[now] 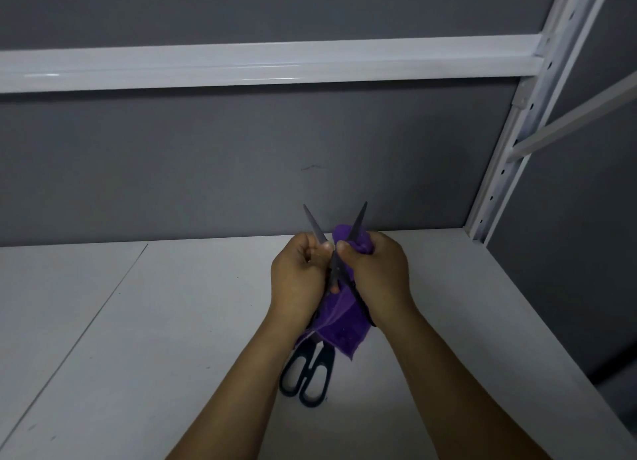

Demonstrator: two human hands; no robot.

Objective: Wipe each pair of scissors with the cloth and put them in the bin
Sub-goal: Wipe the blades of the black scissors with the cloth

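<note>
Spread scissors (314,224) in left hand (298,277); cloth (339,325) in right hand (375,273)

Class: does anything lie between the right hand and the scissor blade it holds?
Yes: the purple cloth is bunched between the right hand and one blade of the open scissors. The left hand grips the other blade bare.

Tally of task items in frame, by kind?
Scissors: 2, held scissors and scissors on the table
Cloth: 1, purple cloth
Bin: 0 in view
Total: 3
</note>
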